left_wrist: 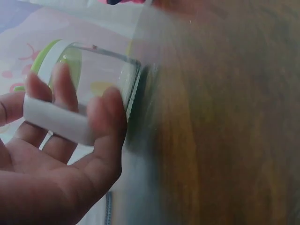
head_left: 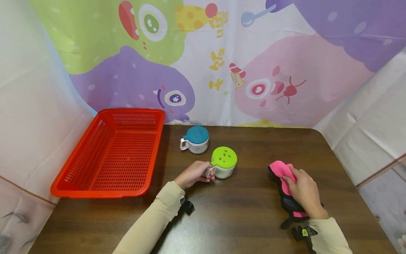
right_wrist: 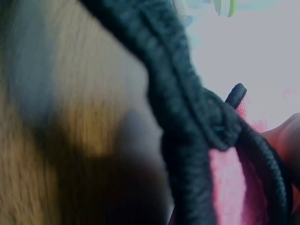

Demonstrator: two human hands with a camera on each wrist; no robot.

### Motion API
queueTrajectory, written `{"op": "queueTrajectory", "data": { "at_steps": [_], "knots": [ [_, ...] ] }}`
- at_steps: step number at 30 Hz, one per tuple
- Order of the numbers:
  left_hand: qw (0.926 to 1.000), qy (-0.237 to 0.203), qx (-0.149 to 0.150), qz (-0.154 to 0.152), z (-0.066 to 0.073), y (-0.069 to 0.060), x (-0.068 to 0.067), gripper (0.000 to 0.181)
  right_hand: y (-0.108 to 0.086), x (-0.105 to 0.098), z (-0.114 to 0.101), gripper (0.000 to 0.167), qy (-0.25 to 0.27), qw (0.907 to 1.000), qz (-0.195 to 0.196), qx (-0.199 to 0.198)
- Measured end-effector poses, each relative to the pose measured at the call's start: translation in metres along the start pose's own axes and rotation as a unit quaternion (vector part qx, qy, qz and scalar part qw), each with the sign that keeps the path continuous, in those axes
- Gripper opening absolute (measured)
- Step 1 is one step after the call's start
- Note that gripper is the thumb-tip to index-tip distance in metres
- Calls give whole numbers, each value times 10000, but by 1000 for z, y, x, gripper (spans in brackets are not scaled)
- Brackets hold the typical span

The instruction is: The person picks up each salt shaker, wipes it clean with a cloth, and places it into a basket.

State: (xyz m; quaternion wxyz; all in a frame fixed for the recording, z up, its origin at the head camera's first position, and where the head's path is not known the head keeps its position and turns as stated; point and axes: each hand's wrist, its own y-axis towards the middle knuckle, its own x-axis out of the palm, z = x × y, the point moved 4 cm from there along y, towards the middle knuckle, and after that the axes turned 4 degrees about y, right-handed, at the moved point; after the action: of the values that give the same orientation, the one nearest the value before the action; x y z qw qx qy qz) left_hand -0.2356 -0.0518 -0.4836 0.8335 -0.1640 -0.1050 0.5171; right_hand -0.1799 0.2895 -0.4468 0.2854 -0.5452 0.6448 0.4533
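A clear cup with a green lid [head_left: 224, 157] and white handle [left_wrist: 58, 119] is held by my left hand [head_left: 197, 173], whose fingers curl round the handle in the left wrist view [left_wrist: 89, 159]. My right hand [head_left: 305, 190] grips a pink cloth item with black edging [head_left: 280, 168], at the right of the table. In the right wrist view the black trim [right_wrist: 180, 117] and pink fabric [right_wrist: 229, 183] fill much of the picture, with part of the hand [right_wrist: 287, 145] at the right edge.
A cup with a blue lid [head_left: 197, 135] stands behind and left of the green-lidded one, its handle facing left. A red plastic basket [head_left: 152, 155] sits at the left of the brown table [head_left: 241, 215]. A patterned curtain [head_left: 215, 106] hangs behind the table.
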Motion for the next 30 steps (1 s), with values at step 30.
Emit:
{"op": "queueTrajectory", "data": {
  "at_steps": [30],
  "knots": [
    [9989,-270,370,4,1,3,3,29,-5,-8,-14,45,267,9981,464,-303]
  ]
}}
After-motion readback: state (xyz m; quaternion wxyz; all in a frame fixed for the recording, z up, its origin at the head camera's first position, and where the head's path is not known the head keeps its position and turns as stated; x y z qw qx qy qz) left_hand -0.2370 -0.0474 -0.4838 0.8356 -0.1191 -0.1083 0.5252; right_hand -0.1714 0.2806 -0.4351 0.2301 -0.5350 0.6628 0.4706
